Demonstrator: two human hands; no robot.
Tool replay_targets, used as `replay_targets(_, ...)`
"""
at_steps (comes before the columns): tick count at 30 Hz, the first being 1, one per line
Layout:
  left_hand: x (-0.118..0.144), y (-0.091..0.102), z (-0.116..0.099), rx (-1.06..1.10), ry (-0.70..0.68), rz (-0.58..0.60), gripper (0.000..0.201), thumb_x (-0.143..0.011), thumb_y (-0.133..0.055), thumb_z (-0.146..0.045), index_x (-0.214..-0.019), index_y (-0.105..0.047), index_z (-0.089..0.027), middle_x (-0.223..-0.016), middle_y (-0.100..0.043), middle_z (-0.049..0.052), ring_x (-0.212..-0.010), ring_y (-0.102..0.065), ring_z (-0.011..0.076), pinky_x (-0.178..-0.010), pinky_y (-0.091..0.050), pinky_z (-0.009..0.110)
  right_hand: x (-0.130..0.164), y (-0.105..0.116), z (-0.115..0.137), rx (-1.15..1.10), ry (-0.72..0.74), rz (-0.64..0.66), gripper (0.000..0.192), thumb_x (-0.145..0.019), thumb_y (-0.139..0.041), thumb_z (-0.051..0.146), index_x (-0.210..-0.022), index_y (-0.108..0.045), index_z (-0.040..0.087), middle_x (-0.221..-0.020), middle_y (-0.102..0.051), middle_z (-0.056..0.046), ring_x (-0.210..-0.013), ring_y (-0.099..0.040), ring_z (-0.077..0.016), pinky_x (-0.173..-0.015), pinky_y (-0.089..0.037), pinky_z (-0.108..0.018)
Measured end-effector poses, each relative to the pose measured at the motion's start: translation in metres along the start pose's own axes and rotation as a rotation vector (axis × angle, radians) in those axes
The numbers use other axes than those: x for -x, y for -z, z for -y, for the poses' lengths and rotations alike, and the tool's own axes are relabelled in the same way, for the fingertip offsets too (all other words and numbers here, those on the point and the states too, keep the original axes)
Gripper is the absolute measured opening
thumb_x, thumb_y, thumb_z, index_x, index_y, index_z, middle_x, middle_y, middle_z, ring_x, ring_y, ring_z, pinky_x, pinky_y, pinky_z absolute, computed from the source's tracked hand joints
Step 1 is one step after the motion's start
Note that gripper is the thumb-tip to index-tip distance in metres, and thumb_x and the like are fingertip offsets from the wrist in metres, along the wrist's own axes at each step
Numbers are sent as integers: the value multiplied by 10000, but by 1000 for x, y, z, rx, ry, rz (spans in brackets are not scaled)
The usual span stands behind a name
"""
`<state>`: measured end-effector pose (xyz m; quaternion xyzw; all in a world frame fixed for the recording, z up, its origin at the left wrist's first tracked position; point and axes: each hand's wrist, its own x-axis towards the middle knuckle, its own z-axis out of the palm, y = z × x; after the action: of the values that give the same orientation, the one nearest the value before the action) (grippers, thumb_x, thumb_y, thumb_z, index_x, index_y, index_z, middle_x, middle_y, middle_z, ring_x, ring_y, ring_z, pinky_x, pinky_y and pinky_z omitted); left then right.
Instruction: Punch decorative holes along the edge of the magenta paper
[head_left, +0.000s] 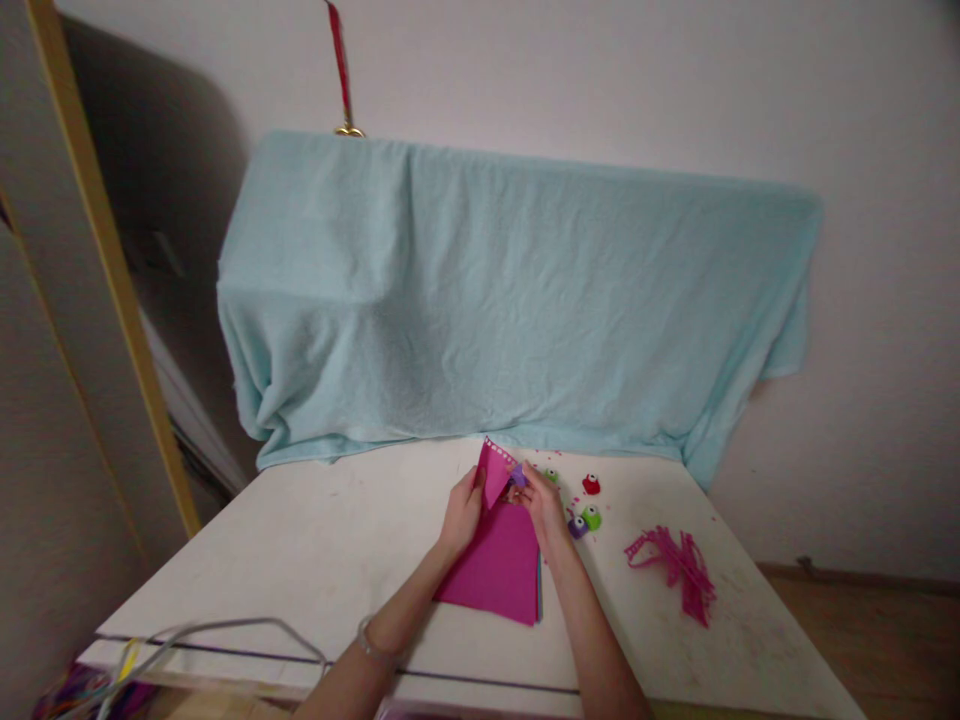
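Note:
My left hand (pixel 463 510) is closed on the side of a pink paper sheet (pixel 496 478), whose upper edge is lifted and has a row of small punched holes. My right hand (pixel 541 505) grips a small purple craft punch (pixel 519 476) at that sheet's upper right edge. Its fingertips partly cover the punch. Beneath both hands lies a stack of magenta paper (pixel 491 570), with a bluish layer showing along its right side. Beyond my right hand are a green punch (pixel 551 475), another green punch (pixel 592 517) and a second purple punch (pixel 577 527).
A red punch (pixel 591 485) stands farther right, with tiny pink cut-outs scattered around. Tangled pink paper strips (pixel 679 570) lie on the white table (pixel 300 540). A light blue towel (pixel 525 300) drapes along the back. A grey cable (pixel 225 624) crosses the front left edge.

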<state>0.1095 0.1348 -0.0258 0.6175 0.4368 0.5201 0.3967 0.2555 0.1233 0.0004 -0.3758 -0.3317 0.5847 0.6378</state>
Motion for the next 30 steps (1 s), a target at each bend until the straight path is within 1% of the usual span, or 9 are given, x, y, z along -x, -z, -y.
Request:
replay_targets(3,0,0,0,-4,2,-7,277,-874,-383,-329,-897,-587,-143,-801,-641,53,-704,-543,193,-684,-417,276,-1,0,0,-3,-7,-10,298,-700,-696,455,-772,-686,165,-784,-706,-69,-542,-586,-150,-525,-416,-273)
replay_targets(8,0,0,3,-29,-36,1,258,-880,-368,-295,-871,-582,-150,-834,-642,53,-738,-545,191,-719,-412,275,-1,1,-2,-4,5,-2,301,-712,-689,457,-794,-687,166,-821,-706,-72,-552,-585,-147,-532,-422,-270)
replay_targets(11,0,1,3,-27,-38,17,262,-888,-361,-285,-899,-583,-146,-850,-645,60,-745,-546,193,-722,-411,276,-1,1,-2,-5,3,-1,305,-710,-691,463,-788,-689,168,-829,-706,-73,-548,-582,-145,-535,-426,-273)
replay_targets(15,0,1,0,-6,-44,22,284,-895,-378,-311,-958,-595,-139,-889,-653,71,-754,-553,197,-723,-412,274,-1,2,-2,-7,7,18,301,-730,-678,455,-813,-696,167,-849,-705,-77,-552,-576,-142,-543,-431,-274)
replay_targets(20,0,0,-3,4,-39,15,332,-919,-362,-366,-943,-598,-134,-883,-657,74,-749,-557,191,-713,-414,269,-1,3,-3,-3,15,27,284,-748,-667,442,-824,-692,170,-872,-704,-73,-577,-588,-142,-563,-436,-271)
replay_targets(24,0,-2,-6,-15,-19,-22,410,-919,-363,-452,-865,-609,-129,-799,-657,58,-711,-557,185,-689,-415,267,-1,3,-3,-10,16,28,286,-724,-688,445,-827,-686,178,-831,-703,-58,-569,-593,-144,-563,-436,-275)
replay_targets(27,0,-3,-6,-35,42,-21,471,-902,-382,-512,-776,-613,-122,-667,-629,37,-625,-540,173,-633,-404,260,-2,4,-4,-7,13,21,297,-709,-696,453,-817,-686,177,-785,-700,-53,-561,-594,-148,-547,-430,-274)
replay_targets(30,1,-3,-6,-69,80,-33,500,-887,-405,-538,-685,-596,-123,-593,-594,28,-582,-519,163,-585,-382,251,-3,4,-4,-12,8,7,297,-710,-695,447,-824,-688,172,-796,-701,-61,-563,-590,-147,-546,-436,-274)
